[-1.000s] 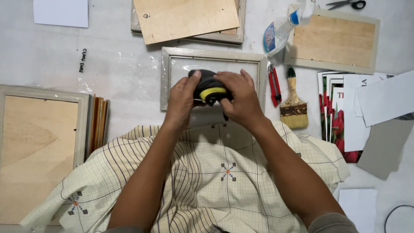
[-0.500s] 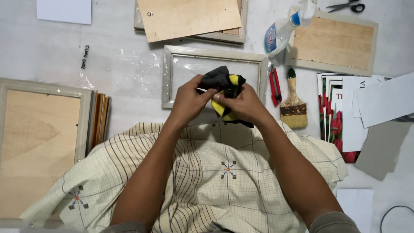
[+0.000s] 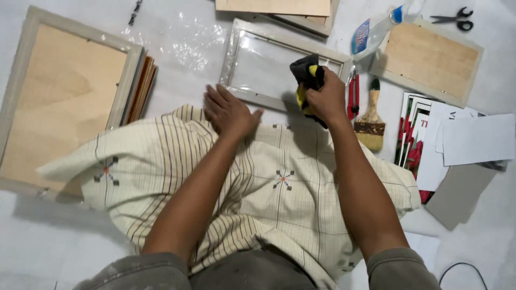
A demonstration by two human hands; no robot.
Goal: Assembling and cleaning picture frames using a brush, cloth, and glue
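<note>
— Where are the hands, and what do they have?

— The right hand (image 3: 326,99), just right of centre near the top, is clenched around a bunched black and yellow cloth (image 3: 307,80), pressed on the lower right corner of the pale picture frame (image 3: 236,53). The left hand (image 3: 228,113) lies flat and spread, fingers wide, holding nothing, on the top edge of the cream striped fabric (image 3: 269,182) just below that frame's lower rail.

— What is the frame like?

— Whitish wood with a glossy pane or film inside that catches the light. Its lower edge touches the fabric.

— How much open room is around it?

— Little to the right: a red-handled tool (image 3: 353,96) and a paintbrush (image 3: 370,115) with a wooden handle lie just beside the right hand. A spray bottle (image 3: 376,29) lies tilted near the frame's upper right corner. To the left there is a bare patch of white floor with crinkled clear plastic (image 3: 188,48).

— And further out?

— At the left edge, a large frame with a plywood back (image 3: 59,102), thin boards (image 3: 142,88) stacked against its right side. In the upper right, a smaller wood-backed frame (image 3: 430,59) and black scissors (image 3: 454,19). At the right, printed sheets and white paper (image 3: 473,139) overlap, over grey card (image 3: 459,193).
</note>
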